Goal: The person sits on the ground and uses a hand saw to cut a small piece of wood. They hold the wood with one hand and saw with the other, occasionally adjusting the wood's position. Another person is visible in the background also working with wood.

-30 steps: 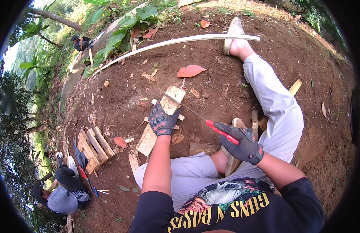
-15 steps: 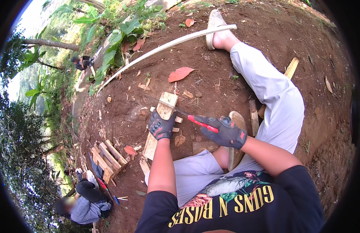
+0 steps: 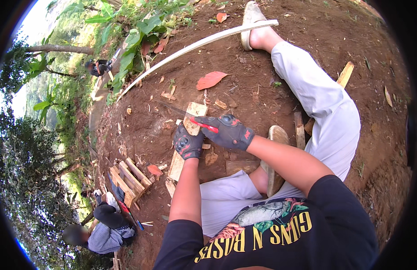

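My left hand (image 3: 188,141), in a black padded glove, is closed over a pale wooden plank (image 3: 196,110), with the plank's far end sticking out beyond the fingers and the rest running back under my wrist. In my right hand (image 3: 228,131), gloved alike, is the red handle of a hand saw (image 3: 178,109). Its thin blade lies across the plank just past my left hand, pointing to the far left. The right fingers are wrapped round the handle, close beside the left hand.
Stacked wooden pieces (image 3: 129,180) stand at the left, beside a seated person in grey (image 3: 107,231). Another person (image 3: 98,67) sits farther off. A long pale strip (image 3: 195,47) arcs over the soil ahead. My sandalled foot (image 3: 277,162) and a wood block (image 3: 241,167) are near the right hand.
My right hand has pushed the saw forward and left across the plank, so the handle now sits by the wood. The left hand keeps its hold. The view has shifted slightly.
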{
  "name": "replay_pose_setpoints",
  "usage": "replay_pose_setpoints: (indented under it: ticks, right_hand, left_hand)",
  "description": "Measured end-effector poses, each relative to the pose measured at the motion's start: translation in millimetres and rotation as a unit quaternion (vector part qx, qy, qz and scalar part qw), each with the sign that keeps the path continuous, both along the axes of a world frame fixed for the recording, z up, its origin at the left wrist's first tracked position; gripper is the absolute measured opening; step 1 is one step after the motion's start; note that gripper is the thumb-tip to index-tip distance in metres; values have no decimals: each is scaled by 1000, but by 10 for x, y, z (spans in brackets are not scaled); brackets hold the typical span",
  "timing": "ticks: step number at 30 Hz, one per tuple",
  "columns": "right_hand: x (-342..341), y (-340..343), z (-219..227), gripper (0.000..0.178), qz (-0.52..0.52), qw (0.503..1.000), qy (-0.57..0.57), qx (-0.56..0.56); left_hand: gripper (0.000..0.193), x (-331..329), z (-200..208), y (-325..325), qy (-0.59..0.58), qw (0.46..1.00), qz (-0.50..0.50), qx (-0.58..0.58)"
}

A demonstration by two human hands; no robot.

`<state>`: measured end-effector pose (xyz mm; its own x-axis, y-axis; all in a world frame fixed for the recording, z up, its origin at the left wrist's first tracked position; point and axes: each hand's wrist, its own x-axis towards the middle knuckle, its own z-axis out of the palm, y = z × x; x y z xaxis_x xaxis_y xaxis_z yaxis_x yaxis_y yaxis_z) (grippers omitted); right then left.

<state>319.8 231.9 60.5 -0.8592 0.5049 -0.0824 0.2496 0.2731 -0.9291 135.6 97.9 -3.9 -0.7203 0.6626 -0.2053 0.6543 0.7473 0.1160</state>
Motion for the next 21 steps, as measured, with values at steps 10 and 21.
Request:
replay_pose_setpoints:
  ticks: [10, 21]
  right_hand:
    - [527, -211, 47, 56, -31, 999, 0, 19]
    - [1421, -457, 611, 57, -30, 993, -65, 93]
  left_hand:
    - [106, 66, 133, 71, -1, 999, 20, -34]
    - [111, 3, 125, 17, -17, 1000, 10, -8]
